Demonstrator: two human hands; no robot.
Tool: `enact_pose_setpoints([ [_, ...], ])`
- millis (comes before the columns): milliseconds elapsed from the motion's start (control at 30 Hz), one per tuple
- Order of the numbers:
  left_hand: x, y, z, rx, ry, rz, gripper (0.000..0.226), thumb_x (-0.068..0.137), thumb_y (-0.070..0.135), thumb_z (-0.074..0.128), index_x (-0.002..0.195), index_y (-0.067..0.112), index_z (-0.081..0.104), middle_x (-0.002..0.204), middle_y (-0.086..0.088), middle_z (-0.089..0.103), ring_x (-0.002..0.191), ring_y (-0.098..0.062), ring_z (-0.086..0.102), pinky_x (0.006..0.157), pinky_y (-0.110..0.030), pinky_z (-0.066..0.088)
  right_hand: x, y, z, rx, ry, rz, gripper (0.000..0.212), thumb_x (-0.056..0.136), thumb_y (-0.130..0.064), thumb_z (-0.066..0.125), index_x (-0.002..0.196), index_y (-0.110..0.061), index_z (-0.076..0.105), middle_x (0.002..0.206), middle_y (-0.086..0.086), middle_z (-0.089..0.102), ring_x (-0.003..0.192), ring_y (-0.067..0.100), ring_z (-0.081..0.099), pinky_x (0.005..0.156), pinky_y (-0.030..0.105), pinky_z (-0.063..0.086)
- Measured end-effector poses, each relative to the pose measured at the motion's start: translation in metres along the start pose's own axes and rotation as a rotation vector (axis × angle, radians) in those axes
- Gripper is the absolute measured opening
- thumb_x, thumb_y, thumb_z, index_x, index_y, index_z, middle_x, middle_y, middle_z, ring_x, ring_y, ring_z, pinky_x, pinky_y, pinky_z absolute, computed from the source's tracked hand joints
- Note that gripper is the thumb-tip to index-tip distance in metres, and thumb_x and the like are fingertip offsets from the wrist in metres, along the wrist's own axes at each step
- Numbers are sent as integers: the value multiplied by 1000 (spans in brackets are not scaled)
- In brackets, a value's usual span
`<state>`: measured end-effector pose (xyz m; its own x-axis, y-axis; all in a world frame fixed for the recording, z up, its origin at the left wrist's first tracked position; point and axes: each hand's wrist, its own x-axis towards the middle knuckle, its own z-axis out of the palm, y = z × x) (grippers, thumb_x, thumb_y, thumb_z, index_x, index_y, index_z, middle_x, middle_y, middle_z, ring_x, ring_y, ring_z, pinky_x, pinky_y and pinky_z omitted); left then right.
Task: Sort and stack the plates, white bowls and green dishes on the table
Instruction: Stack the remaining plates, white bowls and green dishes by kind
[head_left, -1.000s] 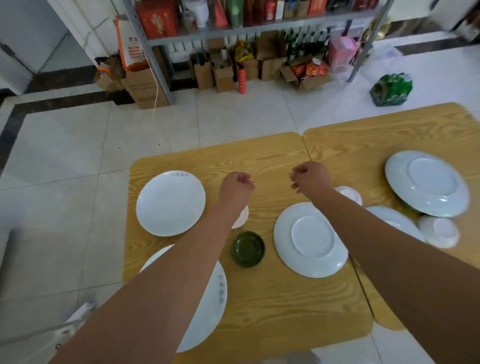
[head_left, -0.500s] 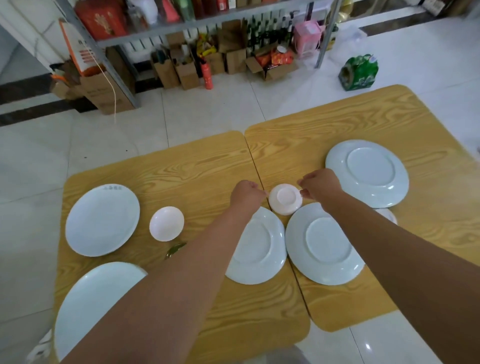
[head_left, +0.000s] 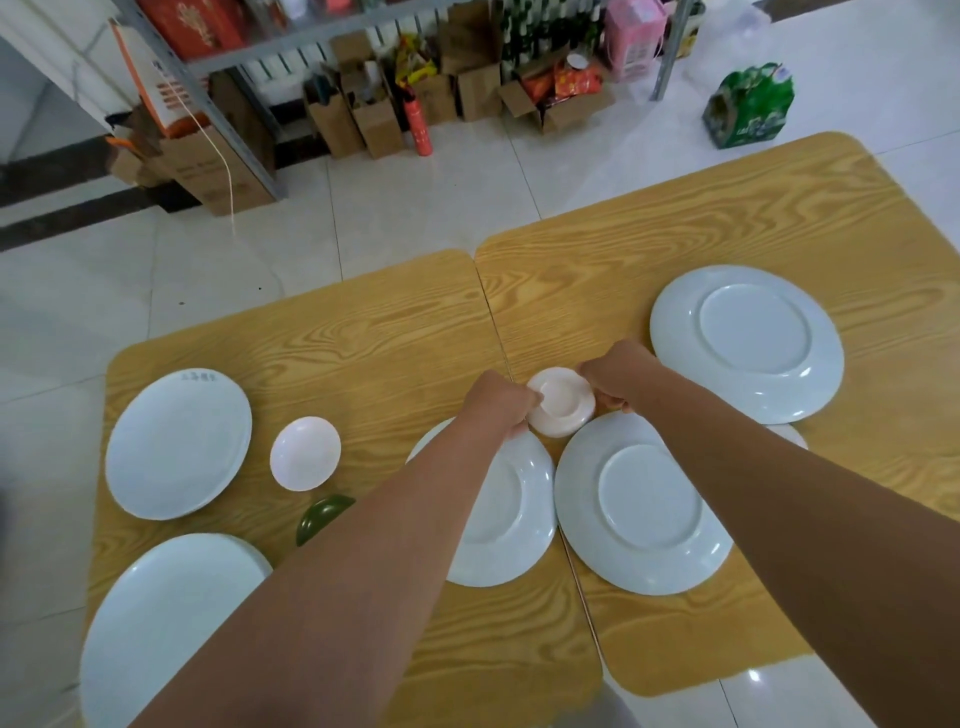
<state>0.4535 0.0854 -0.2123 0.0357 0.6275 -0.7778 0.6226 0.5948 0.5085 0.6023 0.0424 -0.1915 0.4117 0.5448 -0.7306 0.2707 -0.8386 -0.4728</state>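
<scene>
Bowl, upturned at mid-desk, is pinched between left grip and right grip; should be lifted level, clear of neighbouring plates.

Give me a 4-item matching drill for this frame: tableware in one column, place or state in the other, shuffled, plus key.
Column 1
1. upside-down small bowl
2. upright small white bowl
3. green dish
4. far right plate

Column 2
A. partly hidden under the left forearm
B. face down, alone at the right, foot ring showing
C. between the left hand and right hand, both touching its sides
D. open side up, beside the lettered plate at the left

Pairs: 1-C, 2-D, 3-A, 4-B
</scene>
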Motion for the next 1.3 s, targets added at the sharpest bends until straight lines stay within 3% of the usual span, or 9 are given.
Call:
enact_pose_setpoints([
  [233,-3,0,-3,-177,-88,-57,11,91,8,66,96,1,60,83,-12,56,62,-15,53,49,-21,48,4,4,5,87,-50,20,32,97,-18,51,67,-12,44,65,5,46,53,16,42,45,25,34],
  [333,-4,-4,-5,-190,-118,10,19,90,4,67,77,8,53,73,-9,55,59,-14,53,49,-20,45,3,6,7,130,-27,32,31,97,-23,49,69,-10,48,65,6,48,52,17,43,48,26,36],
  [500,-20,-1,-12,-214,-221,254,18,85,-5,69,87,9,58,78,-5,59,60,-13,65,58,-21,57,-11,1,3,181,-4,117,47,98,-47,42,87,-5,57,67,14,61,50,21,50,52,27,39],
  [600,-27,-7,-28,52,-144,538,23,79,-1,73,80,20,63,84,-2,63,76,-17,67,72,-27,58,-22,-2,-2,250,-24,89,33,96,-35,53,92,-3,58,74,16,64,48,20,52,47,24,39],
  [700,-39,-21,-54,228,-101,660,17,80,4,72,79,20,65,89,3,71,80,-5,66,71,-11,46,-34,-9,4,260,-34,40,15,91,-11,61,94,3,61,70,15,66,44,16,58,42,22,48],
  [967,-54,-63,-124,226,109,825,28,89,-3,52,97,20,65,107,10,63,92,-4,61,78,-9,45,-68,-44,67,287,44,-121,7,85,3,59,84,6,66,67,20,65,57,28,65,73,45,62],
  [1100,-48,-86,-170,97,289,677,17,98,21,53,110,26,63,104,7,63,84,-9,64,76,-21,53,-84,-69,101,239,64,-238,15,88,2,56,92,12,67,67,20,64,45,22,64,44,27,55],
  [1200,-46,-98,-202,-44,191,468,25,101,32,48,108,17,66,87,-2,71,70,-15,68,73,-34,61,-96,-91,131,191,53,-309,17,91,-2,56,93,9,69,66,18,65,50,24,65,47,28,56],
  [1300,-47,-111,-233,-75,159,438,23,100,25,51,110,10,66,86,-5,73,72,-17,70,72,-30,61,-107,-111,165,161,33,-348,16,97,-10,55,94,-3,69,72,14,67,55,23,67,50,28,57],
])
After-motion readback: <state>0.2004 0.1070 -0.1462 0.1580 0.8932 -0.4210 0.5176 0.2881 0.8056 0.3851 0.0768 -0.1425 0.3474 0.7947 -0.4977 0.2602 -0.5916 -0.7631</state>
